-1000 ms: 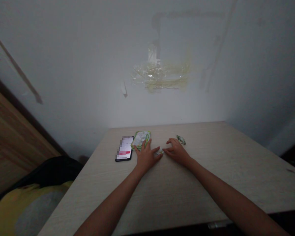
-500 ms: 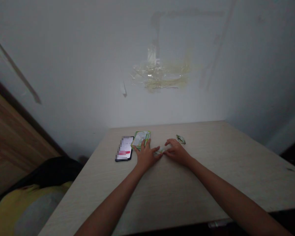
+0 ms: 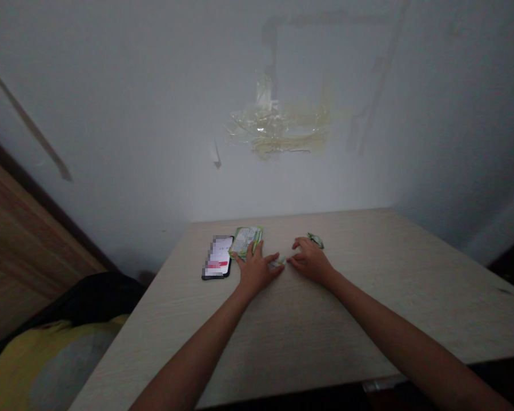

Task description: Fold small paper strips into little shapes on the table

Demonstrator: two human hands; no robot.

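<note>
Detail is scarce in the head view's dim light, most of all between the hands: a small pale-green piece lies there on the table, partly covered by fingers, and what it is cannot be made out. The left hand hides the near edge of a flat green-and-white packet, whose print is too small to read. The right hand overlaps the near side of a little crumpled green wrapper. Blocky pixels cover the left part of the phone, which lies just left of the packet. Both forearms are cut off by the bottom of the frame, and a yellow-and-grey item at lower left is cropped too.

The left hand is palm down with its fingers fanned wide; the middle ones rest on the packet's near edge, while thumb and index stand apart on either side of the pale piece. The right hand's fingers are loosely bent, their tips right by the piece's right end; whether they pinch it I cannot tell.
</note>
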